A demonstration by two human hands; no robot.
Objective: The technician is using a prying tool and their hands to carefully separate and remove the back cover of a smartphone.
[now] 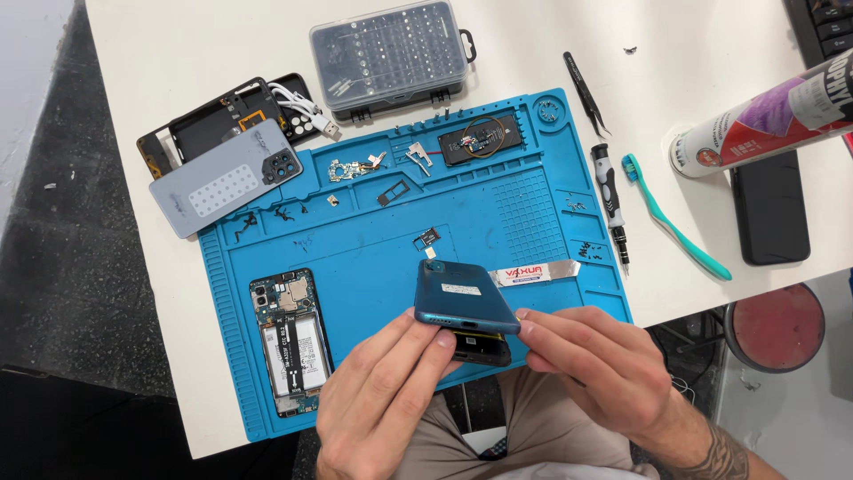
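Note:
A dark blue phone (462, 298) is held over the front edge of the blue repair mat (373, 249), with its back cover lifted slightly off the black body at the near end. My left hand (382, 391) grips the phone's near left corner from below. My right hand (604, 364) pinches the near right corner where cover and body part. An opened phone (291, 342) with its battery and boards showing lies on the mat's left side.
A grey phone back cover (222, 178) and black frame (222, 111) lie at the mat's upper left. A clear screwdriver bit case (389, 55), tweezers (585, 92), screwdriver (611, 203), teal toothbrush (675, 222), tube (764, 120), black phone (769, 209) and metal pry strip (538, 273) are nearby.

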